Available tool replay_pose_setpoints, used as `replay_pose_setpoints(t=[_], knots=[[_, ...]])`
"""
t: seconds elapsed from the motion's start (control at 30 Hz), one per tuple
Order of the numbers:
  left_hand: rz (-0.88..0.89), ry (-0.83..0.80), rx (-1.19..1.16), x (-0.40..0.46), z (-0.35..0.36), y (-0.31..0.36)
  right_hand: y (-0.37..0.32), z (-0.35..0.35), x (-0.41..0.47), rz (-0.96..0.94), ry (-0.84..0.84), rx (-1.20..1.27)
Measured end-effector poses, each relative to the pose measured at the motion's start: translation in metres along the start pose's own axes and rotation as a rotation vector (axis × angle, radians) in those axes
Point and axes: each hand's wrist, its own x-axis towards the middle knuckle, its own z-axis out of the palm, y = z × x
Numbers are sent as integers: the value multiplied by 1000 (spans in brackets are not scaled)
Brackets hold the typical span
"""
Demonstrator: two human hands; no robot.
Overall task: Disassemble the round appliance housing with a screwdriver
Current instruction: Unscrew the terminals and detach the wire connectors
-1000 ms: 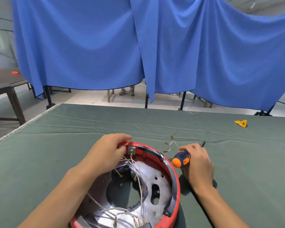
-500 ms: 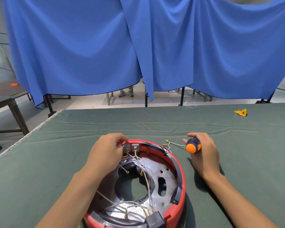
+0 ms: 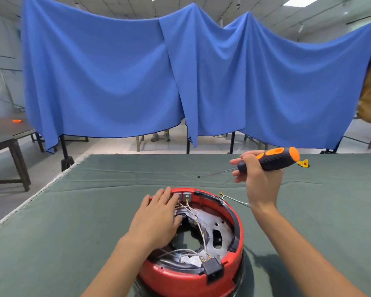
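Observation:
The round red appliance housing (image 3: 223, 273) lies open-side up on the green table, showing a metal plate, white wires and a black connector block at its near rim. My left hand (image 3: 159, 215) rests flat on the housing's far left rim and inner part, fingers straight. My right hand (image 3: 259, 179) is raised above the table to the right of the housing and grips a screwdriver (image 3: 268, 161) by its orange and dark handle. The thin shaft points left, its tip in the air beyond the housing.
The green cloth-covered table (image 3: 73, 232) has its left edge close by. A loose wire with brass terminals (image 3: 234, 199) lies right of the housing. A small yellow part (image 3: 304, 163) sits far right. Blue curtains hang behind; a dark side table stands at left.
My right hand lifted the screwdriver off the table and turned it so the shaft points left. My left hand went from curled on the rim to lying flat. The camera tilted up.

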Motion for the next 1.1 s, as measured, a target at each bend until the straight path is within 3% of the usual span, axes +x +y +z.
replay_pose_setpoints(t=[0.33, 0.47, 0.67, 1.1], knots=[[-79, -38, -65, 22, -17, 1, 12, 18, -17, 3, 55, 148], [-182, 148, -95, 32, -13, 13, 15, 19, -9, -35, 55, 180], [-156, 147, -303, 36, -8, 1, 16, 18, -5, -63, 65, 191], [-55, 117, -225, 29, -7, 6, 16, 19, -12, -94, 44, 191]])
